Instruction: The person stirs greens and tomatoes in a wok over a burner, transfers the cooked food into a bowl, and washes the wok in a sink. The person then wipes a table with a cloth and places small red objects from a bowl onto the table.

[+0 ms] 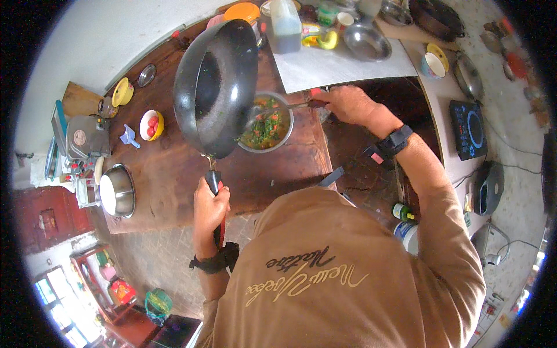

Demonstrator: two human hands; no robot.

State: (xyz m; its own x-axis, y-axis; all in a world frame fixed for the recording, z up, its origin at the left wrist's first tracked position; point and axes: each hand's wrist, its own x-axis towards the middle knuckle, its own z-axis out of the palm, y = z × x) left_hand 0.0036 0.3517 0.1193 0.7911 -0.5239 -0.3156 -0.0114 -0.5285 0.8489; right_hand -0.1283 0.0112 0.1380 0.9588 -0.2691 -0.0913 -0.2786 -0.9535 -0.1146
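My left hand (212,201) grips the black handle of a dark wok (243,91), which is tilted on its side above the wooden table. Bits of green stick to the wok's inner surface and rim. Beside and partly below the wok stands a round metal bowl (285,138) holding soup with chopped greens and red pieces (266,126). Closed around the handle of a metal spatula or ladle (300,105) is my right hand (348,103). The tool's far end reaches over the bowl towards the wok; its exact shape is blurred.
Left on the wooden table (174,191) are a yellow bowl of red items (152,125), a blue scoop (129,136) and a steel pot (130,191). Bottles and a steel bowl (367,42) stand at the back. An induction cooker (468,129) lies on the right counter.
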